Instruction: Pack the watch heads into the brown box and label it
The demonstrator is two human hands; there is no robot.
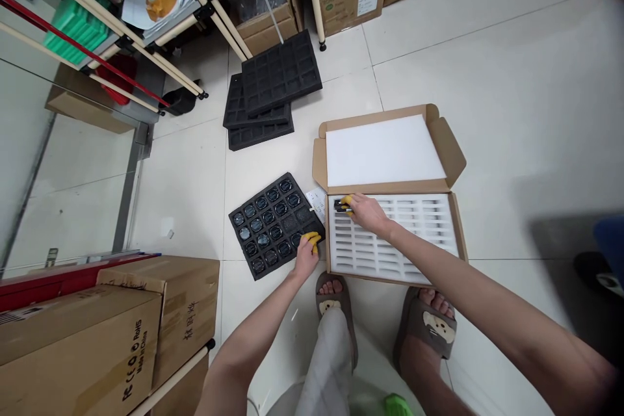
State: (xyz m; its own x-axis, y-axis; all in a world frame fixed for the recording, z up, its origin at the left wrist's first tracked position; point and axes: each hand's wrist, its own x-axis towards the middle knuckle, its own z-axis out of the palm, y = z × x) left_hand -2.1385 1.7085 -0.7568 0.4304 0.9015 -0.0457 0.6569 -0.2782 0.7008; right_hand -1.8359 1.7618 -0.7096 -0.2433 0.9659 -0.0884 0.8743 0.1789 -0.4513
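Observation:
My right hand, with yellow covers on its fingertips, is closed on a small black part at the upper left slots of a white foam insert. The insert lies inside an open cardboard box. My left hand, also with yellow fingertips, is closed at the right corner of a black foam tray; what it pinches is hidden. Round, shiny dark pieces fill many of the tray's pockets, while several pockets near its right side hold none.
Black foam trays are stacked on the floor beyond. A white sheet lines the box lid. Shelving stands at the back left, cartons at the near left. A printed paper lies between tray and box. Slippered feet are below.

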